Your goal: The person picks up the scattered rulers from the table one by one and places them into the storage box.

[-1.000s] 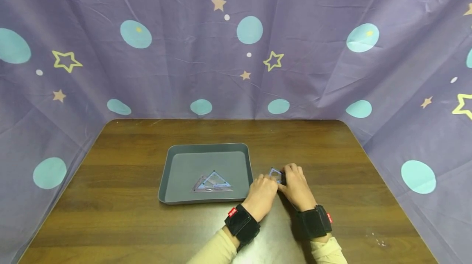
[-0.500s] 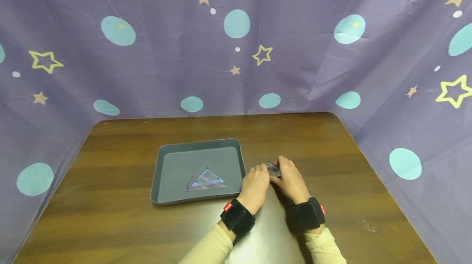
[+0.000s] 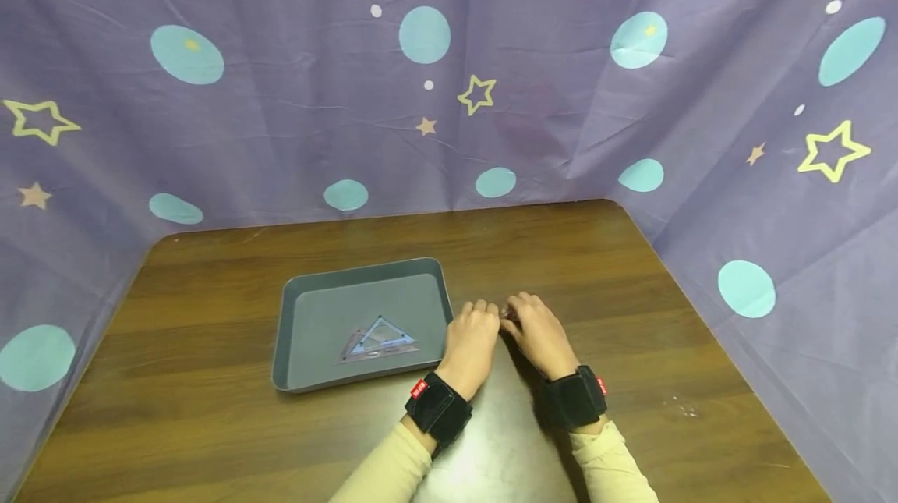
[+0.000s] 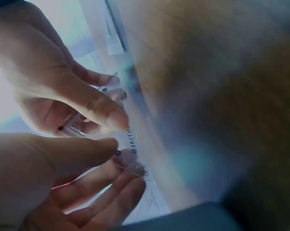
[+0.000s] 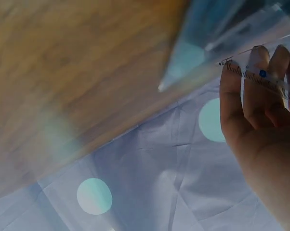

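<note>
Just right of the tray, both hands hold a clear plastic set square [image 5: 272, 84] with printed scale marks and blue dots. My left hand [image 3: 471, 343] pinches one end between thumb and fingers, seen from close up in the left wrist view. My right hand [image 3: 536, 335] grips the other end with curled fingers. From the head view, the hands cover nearly all of the set square. Inside the grey tray [image 3: 282, 347] a blue-edged set square [image 3: 393, 343] overlaps a pinkish clear one [image 3: 349, 352].
The wooden table [image 3: 210, 269] carries the tray left of the hands. A purple curtain [image 3: 295, 136] with stars and dots hangs around the back and sides. Small pale specks [image 3: 682, 407] mark the table at the right.
The hands have closed in around the set square, so its blue-edged tip no longer shows between them. The head view has shifted right and tilted slightly. The tray's contents stay put.
</note>
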Motion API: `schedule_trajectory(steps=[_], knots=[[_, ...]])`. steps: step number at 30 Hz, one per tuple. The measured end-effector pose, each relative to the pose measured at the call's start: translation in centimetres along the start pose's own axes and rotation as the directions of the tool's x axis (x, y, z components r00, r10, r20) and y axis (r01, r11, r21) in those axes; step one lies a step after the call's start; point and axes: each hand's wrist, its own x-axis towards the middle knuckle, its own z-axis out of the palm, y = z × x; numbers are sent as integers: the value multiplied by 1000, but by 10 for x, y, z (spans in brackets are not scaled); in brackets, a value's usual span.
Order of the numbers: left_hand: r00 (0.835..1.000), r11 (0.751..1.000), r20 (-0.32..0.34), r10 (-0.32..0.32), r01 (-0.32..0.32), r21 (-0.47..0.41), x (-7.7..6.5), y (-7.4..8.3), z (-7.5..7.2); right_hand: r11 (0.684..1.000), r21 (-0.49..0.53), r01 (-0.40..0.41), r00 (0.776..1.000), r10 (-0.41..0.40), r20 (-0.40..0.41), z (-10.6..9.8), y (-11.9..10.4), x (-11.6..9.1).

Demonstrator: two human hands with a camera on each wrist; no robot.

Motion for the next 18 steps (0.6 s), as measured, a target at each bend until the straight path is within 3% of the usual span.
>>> schedule_trajectory(steps=[10,18], knots=[[986,997,-166,4,-16,-73,-4,-28,-15,998,11,69,997,-69,-36,-10,-21,6],[966,992,-257,-5,-28,-126,-5,-39,-26,994,40,103,993,-100,-58,-17,-34,13]])
